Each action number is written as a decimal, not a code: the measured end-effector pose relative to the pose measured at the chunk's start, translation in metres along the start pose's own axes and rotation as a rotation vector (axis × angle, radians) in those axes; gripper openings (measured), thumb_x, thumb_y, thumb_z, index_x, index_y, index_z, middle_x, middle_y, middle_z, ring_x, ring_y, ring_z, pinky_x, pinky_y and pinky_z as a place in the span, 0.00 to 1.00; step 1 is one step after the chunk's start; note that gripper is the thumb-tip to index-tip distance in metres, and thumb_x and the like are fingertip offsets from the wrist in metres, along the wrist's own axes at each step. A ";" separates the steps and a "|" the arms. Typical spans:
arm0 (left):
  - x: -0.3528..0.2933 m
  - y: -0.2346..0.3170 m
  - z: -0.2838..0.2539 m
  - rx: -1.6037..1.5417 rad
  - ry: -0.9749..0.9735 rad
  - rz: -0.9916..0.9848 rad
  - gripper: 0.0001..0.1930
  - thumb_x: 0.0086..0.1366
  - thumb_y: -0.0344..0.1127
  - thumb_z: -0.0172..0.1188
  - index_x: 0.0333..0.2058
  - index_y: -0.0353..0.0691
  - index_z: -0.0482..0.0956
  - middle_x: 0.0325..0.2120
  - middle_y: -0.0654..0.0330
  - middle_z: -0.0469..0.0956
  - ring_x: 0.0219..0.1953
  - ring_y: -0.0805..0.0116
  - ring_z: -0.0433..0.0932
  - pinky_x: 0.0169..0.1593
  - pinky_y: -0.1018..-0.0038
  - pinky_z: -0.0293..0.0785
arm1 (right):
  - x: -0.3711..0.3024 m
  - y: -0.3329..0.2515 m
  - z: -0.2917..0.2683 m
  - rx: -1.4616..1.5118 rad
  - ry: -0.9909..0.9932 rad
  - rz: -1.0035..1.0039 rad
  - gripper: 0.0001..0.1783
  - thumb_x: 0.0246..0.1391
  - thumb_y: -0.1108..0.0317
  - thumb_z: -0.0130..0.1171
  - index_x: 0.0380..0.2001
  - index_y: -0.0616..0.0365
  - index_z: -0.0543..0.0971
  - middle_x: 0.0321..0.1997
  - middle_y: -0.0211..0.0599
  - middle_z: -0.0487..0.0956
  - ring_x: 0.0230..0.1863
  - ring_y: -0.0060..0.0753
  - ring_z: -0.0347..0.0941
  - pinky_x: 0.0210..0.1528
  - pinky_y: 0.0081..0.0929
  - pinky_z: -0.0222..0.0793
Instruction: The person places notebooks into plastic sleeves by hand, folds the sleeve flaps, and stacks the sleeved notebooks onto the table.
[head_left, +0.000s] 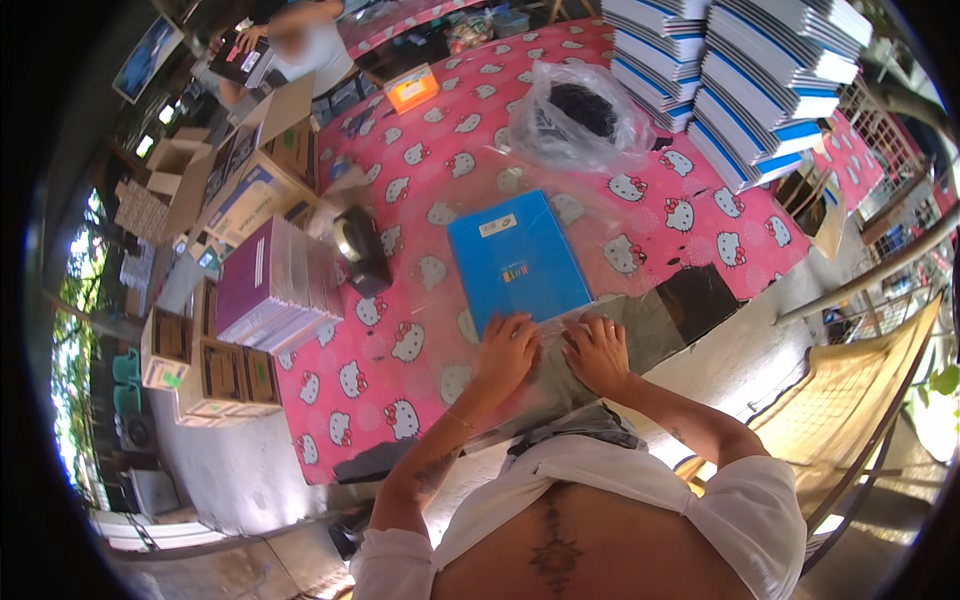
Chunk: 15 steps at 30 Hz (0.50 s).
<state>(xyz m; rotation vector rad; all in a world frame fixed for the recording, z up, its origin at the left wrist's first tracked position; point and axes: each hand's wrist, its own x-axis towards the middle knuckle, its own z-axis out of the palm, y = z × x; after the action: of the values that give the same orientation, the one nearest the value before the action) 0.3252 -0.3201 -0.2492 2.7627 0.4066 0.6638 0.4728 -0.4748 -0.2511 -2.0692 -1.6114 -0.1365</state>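
I'm seeing the pink table (330, 400) spreading beyond the fingers; clear film (420, 295) lying loose beside the blue book (520, 265), just ahead of them. Left hand (507, 350) and right hand (597, 350) bending fingers by its near edge; opening and grip I cannot tell. Judging partway: book laid, film seemingly not yet gathered.

From my remote station I see a pale label (498, 226) on the blue book (540, 250) just beyond the fingers (512, 326), and multicoloured lettering (517, 273) nearer them. Dark print marks the cardboard carton (243, 207) to their far left, too small for me to read.
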 end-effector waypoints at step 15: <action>0.043 0.001 -0.020 -0.232 -0.045 -0.153 0.03 0.58 0.30 0.63 0.31 0.39 0.80 0.32 0.55 0.78 0.36 0.53 0.79 0.39 0.63 0.74 | 0.067 0.039 0.017 0.271 -0.111 -0.229 0.08 0.50 0.62 0.63 0.33 0.50 0.79 0.40 0.33 0.75 0.45 0.42 0.73 0.46 0.38 0.67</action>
<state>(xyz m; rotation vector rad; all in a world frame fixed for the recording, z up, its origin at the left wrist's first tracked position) 0.3530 -0.3029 -0.2148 2.4939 0.4921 0.5710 0.5253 -0.4149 -0.2530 -1.7125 -1.8196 0.1149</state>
